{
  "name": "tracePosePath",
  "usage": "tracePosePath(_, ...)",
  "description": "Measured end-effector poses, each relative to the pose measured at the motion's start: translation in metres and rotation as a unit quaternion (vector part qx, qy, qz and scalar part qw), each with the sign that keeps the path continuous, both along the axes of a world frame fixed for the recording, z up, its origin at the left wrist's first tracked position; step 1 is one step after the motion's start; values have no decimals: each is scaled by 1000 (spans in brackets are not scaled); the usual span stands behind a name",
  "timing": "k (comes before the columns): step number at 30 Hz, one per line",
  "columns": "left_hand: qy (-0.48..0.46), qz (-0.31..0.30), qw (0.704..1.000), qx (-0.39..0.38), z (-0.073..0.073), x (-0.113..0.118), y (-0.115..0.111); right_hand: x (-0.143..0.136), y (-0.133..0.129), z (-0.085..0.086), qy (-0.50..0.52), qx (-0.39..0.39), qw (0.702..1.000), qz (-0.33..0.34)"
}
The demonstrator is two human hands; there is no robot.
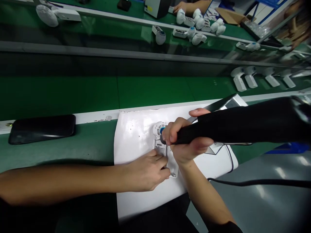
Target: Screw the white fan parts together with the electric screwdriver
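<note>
My right hand (181, 142) is wrapped round a thick black electric screwdriver (238, 124), which runs off to the right. Its front end is over a white plastic housing (159, 142) with a round head and a blue centre. My left hand (150, 171), fingers curled, grips the lower part of this housing against the white sheet (131, 139). A thin shaft shows between the hands, but where its tip touches is hidden. Beyond my right hand, a silvery box-like object (233, 102) is partly covered by the screwdriver.
A black phone (43, 129) lies on the bench to the left. Several white camera-like units (239, 81) stand on the green conveyor (150, 90), with more on the raised shelf behind. A co-worker's hand (181, 7) is at the far side. A black cable (257, 183) hangs at right.
</note>
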State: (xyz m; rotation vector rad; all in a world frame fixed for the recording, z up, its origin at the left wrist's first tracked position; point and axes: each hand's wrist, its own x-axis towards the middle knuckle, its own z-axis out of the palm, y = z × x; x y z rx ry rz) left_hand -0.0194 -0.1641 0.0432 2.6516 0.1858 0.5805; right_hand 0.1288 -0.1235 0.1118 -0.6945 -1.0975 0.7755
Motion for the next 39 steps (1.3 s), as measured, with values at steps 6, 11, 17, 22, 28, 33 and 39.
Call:
tracePosePath(6,4,1,1000,4,3,-2,0,-4,0,-21,-5,-61,998,29)
tracePosePath(11,17,-2,1000,-5,0,-6,-2,-9,-1,-38,-3,-66,998,19)
tracePosePath(17,2,5,1000,15,-6,-8,-4,-12,0,-36,22,-88,996,16)
tracePosePath(22,-1,10,1000,29,-6,-7,-5,31,-23,17,-46,99,969,-223)
tracePosePath(28,-12,7,1000,22,-9,-5,-6,94,-25,32,-105,125,906,-390)
tracePosePath(33,-18,9,1000,24,-7,-3,-6,87,-33,29,-83,71,935,-338)
tracePosePath(39,-13,9,999,35,-4,-1,-5,37,-30,29,-12,56,991,-119)
